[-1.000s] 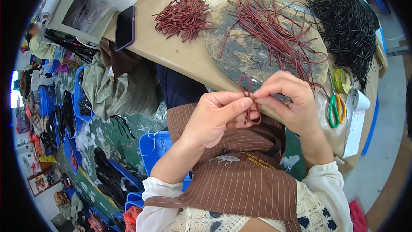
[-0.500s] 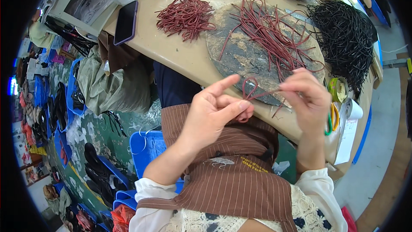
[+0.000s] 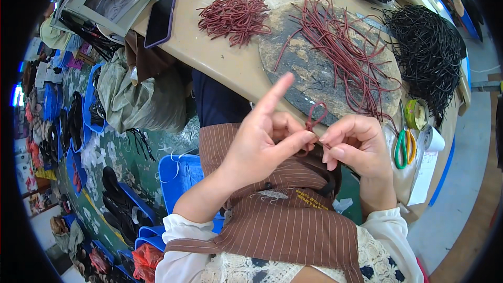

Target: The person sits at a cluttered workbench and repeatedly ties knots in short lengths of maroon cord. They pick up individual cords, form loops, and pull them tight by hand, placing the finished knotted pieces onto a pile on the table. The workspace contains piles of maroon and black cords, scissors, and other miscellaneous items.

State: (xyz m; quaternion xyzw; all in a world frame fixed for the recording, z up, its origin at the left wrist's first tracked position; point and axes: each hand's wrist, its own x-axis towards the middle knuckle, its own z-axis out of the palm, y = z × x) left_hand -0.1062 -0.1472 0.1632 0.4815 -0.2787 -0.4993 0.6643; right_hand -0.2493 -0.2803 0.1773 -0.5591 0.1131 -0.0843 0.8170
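A dark red cord (image 3: 317,111) with a small loop standing up is held between my two hands, just off the table's near edge. My left hand (image 3: 272,139) pinches it between thumb and curled fingers, its index finger stretched outward. Close beside it, my right hand (image 3: 356,147) pinches the cord near the loop's base with thumb and fingertips. Beyond my hands lies a worn round board (image 3: 298,55) with loose dark red cords (image 3: 340,47) strewn over it. To its left a heap of looped dark red cords (image 3: 233,14) rests on the table.
A large bundle of black cords (image 3: 424,52) lies at the right. Nearer are green-and-orange-handled scissors (image 3: 402,149), a round tin (image 3: 416,114) and a white roll (image 3: 432,139). A phone (image 3: 160,21) lies at the left edge. Blue bins (image 3: 181,181) stand on the floor.
My right hand has come down and left, from holding the cord's end stretched out to pinching beside my left hand. The view has shifted slightly.
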